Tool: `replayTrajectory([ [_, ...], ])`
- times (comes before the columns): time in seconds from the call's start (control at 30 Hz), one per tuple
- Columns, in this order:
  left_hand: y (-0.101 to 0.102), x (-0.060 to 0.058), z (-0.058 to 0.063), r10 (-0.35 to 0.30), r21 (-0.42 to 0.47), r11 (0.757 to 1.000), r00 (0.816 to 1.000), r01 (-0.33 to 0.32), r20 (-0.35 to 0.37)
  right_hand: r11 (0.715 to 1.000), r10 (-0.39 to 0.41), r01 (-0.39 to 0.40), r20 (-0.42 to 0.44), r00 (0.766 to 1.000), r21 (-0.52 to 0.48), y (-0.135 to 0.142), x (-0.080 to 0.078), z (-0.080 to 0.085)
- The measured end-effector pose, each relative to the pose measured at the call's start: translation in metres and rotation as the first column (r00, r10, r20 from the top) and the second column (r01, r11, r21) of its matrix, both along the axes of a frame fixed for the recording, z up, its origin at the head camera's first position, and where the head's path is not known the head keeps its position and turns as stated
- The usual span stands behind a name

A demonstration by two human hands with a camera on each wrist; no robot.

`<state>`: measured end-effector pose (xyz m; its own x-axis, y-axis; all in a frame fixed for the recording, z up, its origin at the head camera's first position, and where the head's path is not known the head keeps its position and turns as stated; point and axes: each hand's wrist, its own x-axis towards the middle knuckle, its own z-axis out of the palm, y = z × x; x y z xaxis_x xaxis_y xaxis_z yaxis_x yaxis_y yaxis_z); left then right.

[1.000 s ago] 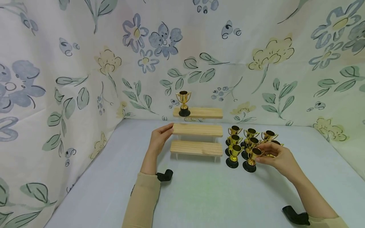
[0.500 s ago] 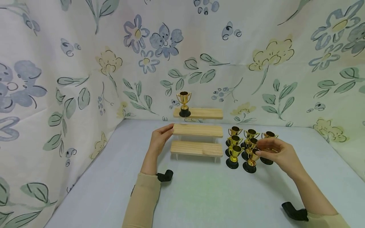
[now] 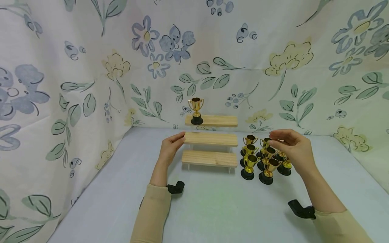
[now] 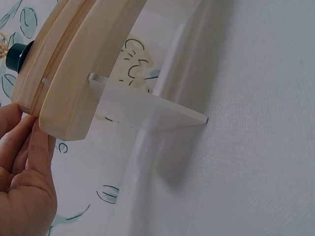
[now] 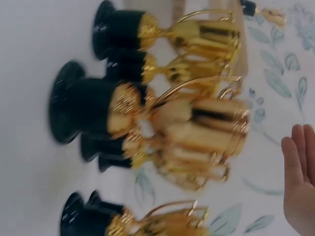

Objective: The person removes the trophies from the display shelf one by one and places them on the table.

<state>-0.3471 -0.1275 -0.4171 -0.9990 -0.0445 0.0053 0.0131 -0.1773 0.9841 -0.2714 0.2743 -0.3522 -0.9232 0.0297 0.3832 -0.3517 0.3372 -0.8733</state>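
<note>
My left hand [image 3: 169,148] pinches the left end of the middle wooden board of a three-tier display stand [image 3: 211,138]. In the left wrist view the thumb and fingertips meet that board's end, above the clear leg [image 4: 147,105] of the lowest board. A gold trophy cup [image 3: 197,107] with a black base stands at the left of the top board. My right hand [image 3: 293,148] is raised over the back right of a group of several similar trophies [image 3: 268,168], hiding some. Its fingers are extended with nothing between them; the right wrist view shows them beyond the cups [image 5: 202,125].
The trophies stand close together on the white table [image 3: 212,209], just right of the stand. A floral cloth [image 3: 258,67] hangs behind the table and along its left side. Black straps with protruding blocks [image 3: 301,209] are on both wrists.
My right hand has moved from the front right trophies up and back over the rear ones, holding nothing. The left hand stays on the stand.
</note>
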Motion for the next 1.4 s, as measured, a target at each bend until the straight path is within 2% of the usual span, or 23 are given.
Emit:
replayTrajectory([
  [0.17, -0.002, 0.0, -0.001, 0.0, 0.002, 1.0, 1.0, 0.0, -0.003, 0.987, 0.077, -0.083, -0.051, 0.996, -0.14, -0.026, -0.011, 0.018],
  [0.43, -0.002, 0.0, -0.003, -0.002, -0.003, 1.0, 1.0, 0.002, -0.005, 0.988, 0.106, -0.112, -0.06, 0.993, -0.107, -0.077, -0.028, 0.043],
  [0.63, -0.002, 0.0, -0.002, -0.001, -0.004, 1.0, 1.0, 0.001, -0.002, 0.974, 0.158, -0.167, -0.069, 0.985, -0.153, -0.108, -0.046, 0.054],
  [0.93, -0.003, -0.002, -0.002, -0.001, 0.011, 1.0, 1.0, 0.001, -0.008, 0.939, 0.218, -0.195, 0.05, 0.975, -0.284, -0.15, -0.084, 0.06],
  [1.17, -0.003, -0.002, -0.003, -0.006, 0.018, 1.0, 1.0, 0.007, -0.02, 0.956, 0.198, -0.179, 0.06, 0.978, -0.233, -0.173, -0.111, 0.059],
  [1.4, -0.001, -0.003, -0.002, -0.008, 0.023, 1.0, 1.0, 0.009, -0.014, 0.956, 0.243, -0.224, 0.085, 0.966, -0.191, -0.19, -0.128, 0.059],
])
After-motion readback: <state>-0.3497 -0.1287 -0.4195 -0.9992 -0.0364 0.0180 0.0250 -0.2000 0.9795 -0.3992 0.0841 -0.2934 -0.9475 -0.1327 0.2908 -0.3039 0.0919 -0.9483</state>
